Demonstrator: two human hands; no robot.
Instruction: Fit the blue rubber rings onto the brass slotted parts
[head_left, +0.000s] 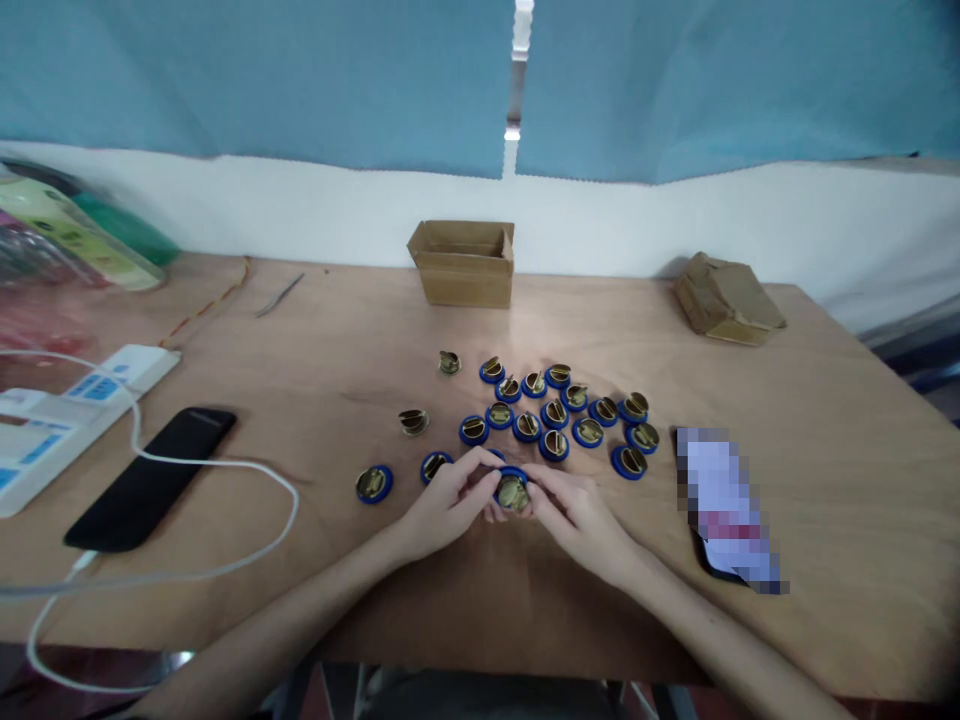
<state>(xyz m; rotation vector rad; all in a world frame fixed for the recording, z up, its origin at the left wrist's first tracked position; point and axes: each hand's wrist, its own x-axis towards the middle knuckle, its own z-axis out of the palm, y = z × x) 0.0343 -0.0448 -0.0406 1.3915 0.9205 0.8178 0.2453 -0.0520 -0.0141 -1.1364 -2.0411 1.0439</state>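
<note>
My left hand (450, 500) and my right hand (574, 510) meet over the wooden table (300, 330), both pinching one small round piece (513, 488) with a blue ring and a brass centre. Several like pieces (555, 412) lie in a cluster just beyond my fingers. Two more blue-ringed ones (373, 484) sit left of my left hand. Two bare brass parts (413, 421) without rings lie farther left and back.
An open cardboard box (463, 262) stands at the back, a crumpled brown packet (726, 298) at back right. A phone (727, 510) lies right of my hands. A black phone (150, 476) with a white cable (225, 462), a white power strip (75, 412) and tweezers (279, 295) are left.
</note>
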